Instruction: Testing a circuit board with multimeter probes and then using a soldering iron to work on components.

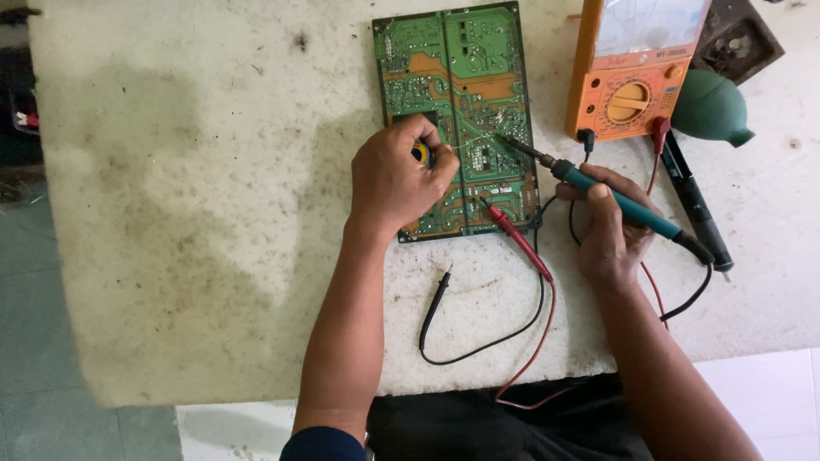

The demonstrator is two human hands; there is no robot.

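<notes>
Head view, soldering iron [628, 207] gripped by right hand [608, 235], left hand [395, 181] closed over a half-hidden solder spool [420, 154] (yellow rim only), circuit board [457, 111] cut off at top.

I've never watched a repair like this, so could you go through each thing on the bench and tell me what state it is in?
Circuit board: flat, solder side up.
Soldering iron: in right hand, tip on board.
Solder spool: in left hand.
Red probe: lying unused, tip on board.
Black probe: lying unused on table.
Multimeter: both leads plugged in.
</notes>
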